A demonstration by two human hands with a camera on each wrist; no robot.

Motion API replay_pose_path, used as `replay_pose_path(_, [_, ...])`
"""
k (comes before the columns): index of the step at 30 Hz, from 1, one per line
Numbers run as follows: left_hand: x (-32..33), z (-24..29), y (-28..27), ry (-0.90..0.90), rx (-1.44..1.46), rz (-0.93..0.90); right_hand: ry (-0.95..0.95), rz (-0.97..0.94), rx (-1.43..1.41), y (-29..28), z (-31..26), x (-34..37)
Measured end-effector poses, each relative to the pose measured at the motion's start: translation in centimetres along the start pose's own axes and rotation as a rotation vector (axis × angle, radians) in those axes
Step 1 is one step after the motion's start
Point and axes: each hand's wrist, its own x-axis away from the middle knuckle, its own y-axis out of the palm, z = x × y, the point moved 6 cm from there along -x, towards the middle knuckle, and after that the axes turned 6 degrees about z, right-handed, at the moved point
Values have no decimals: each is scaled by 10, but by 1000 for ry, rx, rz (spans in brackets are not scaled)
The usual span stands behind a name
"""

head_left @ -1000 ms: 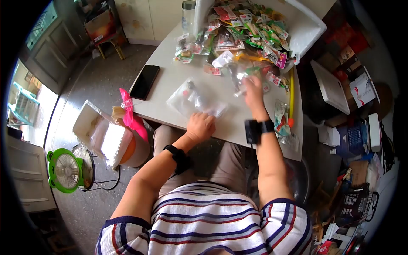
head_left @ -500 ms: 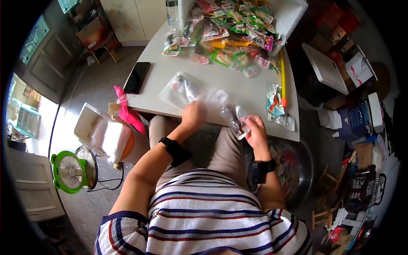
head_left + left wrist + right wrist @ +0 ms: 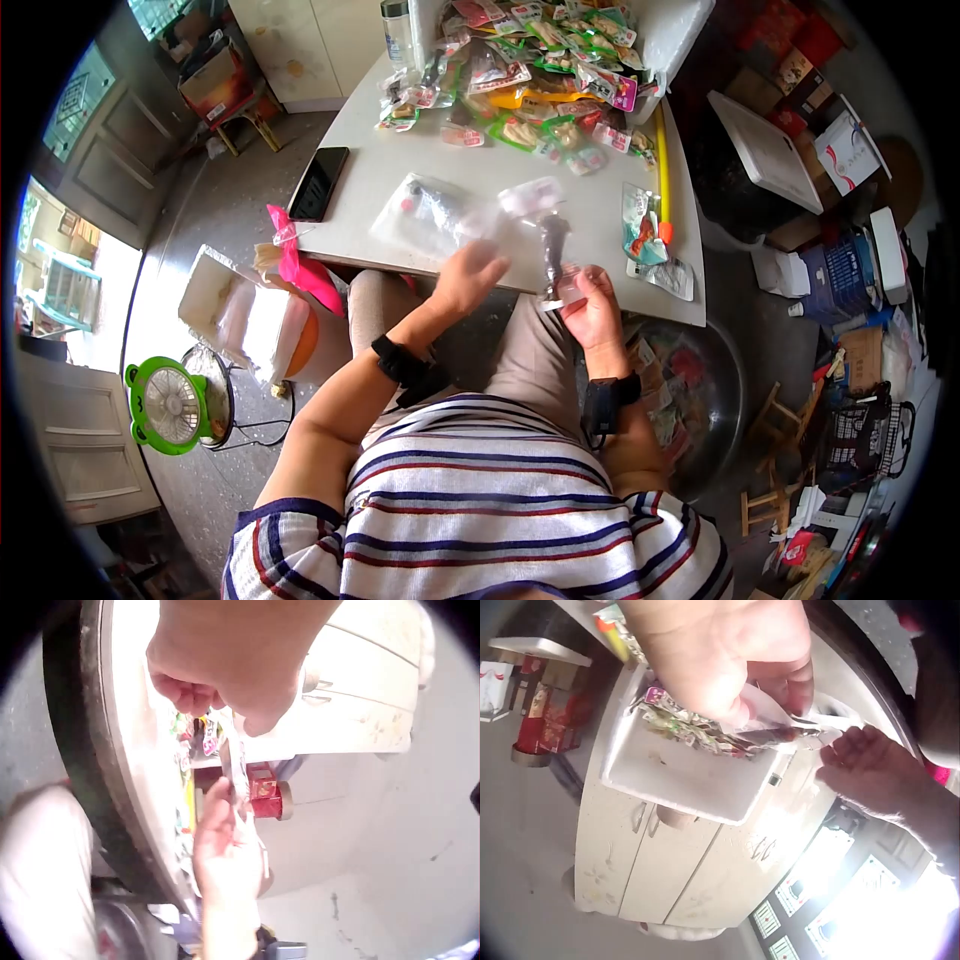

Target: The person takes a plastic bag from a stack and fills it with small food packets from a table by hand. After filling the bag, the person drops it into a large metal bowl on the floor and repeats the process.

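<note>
In the head view my right hand (image 3: 594,315) pinches the lower end of a clear packet with dark contents (image 3: 553,245), held upright at the table's front edge. My left hand (image 3: 468,280) is at the same edge, beside a clear plastic bag (image 3: 405,222) lying flat; its fingers are loosely bent with nothing visibly gripped. The left wrist view shows the left hand (image 3: 225,660) with its thumb apart from the bent fingers, above the right hand (image 3: 225,851). In the right wrist view the packet (image 3: 769,735) extends from my right hand (image 3: 727,652) towards the left fingertips.
Many colourful packets (image 3: 545,55) are heaped at the back by a white foam box (image 3: 672,40). A phone (image 3: 318,184) lies at the left, a jar (image 3: 396,38) behind. At the right are a yellow stick (image 3: 663,170) and more packets (image 3: 642,225). A metal basin (image 3: 715,400) stands below.
My right hand came from the packet heap back to the table's front edge with the dark packet, which now stands more upright. My left hand has shifted slightly and its fingers have loosened.
</note>
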Motion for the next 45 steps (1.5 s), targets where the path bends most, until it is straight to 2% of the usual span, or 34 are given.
replay_pose_path(2, [11,18,14,-165,448,-118,63,-68,13,6,13,3])
replay_pose_path(5, [13,27,23,-82,508,-221,166,-165,154,6,31,11])
replay_pose_path(6, [12,31,21,-19,409,-253,133,-129,271,2,26,9])
replay_pose_path(8, [16,20,24,-73,216,-403,67,-55,503,-6,7,5])
replay_pose_path(9, [19,14,25,-101,119,-476,-29,6,486,-5,-9,5])
replay_pose_path(10, [29,27,25,-153,106,-622,-74,-12,441,-1,-19,6])
replay_pose_path(11, [32,39,26,128,-182,-695,-119,-32,396,1,-29,7])
replay_pose_path(13, [41,33,34,53,-228,-834,53,-237,568,1,-33,10])
replay_pose_path(14, [43,32,36,37,-229,-846,122,-290,687,-3,-29,13])
replay_pose_path(17, [46,33,41,25,-233,-874,344,-216,854,-11,-19,26])
replay_pose_path(19, [41,34,41,60,-236,-878,270,-139,803,-17,-19,27])
replay_pose_path(22, [9,33,13,67,-57,-400,195,38,677,-28,-27,25])
replay_pose_path(23, [-2,32,0,172,-175,-119,178,64,596,-29,-33,24])
replay_pose_path(25, [-12,38,-18,340,-468,128,116,84,452,-35,-39,20])
replay_pose_path(28, [-7,32,-16,230,-702,165,70,180,311,-49,-37,12])
replay_pose_path(31, [-13,5,-5,176,-732,105,70,221,237,-51,-28,7])
replay_pose_path(35, [-19,-22,-7,93,-628,167,68,184,152,-45,-14,2])
replay_pose_path(37, [-16,-12,-7,332,-656,91,67,167,149,-42,-7,-1])
replay_pose_path(39, [-15,-6,-8,426,-639,85,70,158,155,-38,-2,-6])
replay_pose_path(41, [-17,-9,-10,371,-581,150,83,161,170,-34,3,-9])
replay_pose_path(45, [-18,-15,-12,380,-569,182,94,172,154,-33,9,-14])
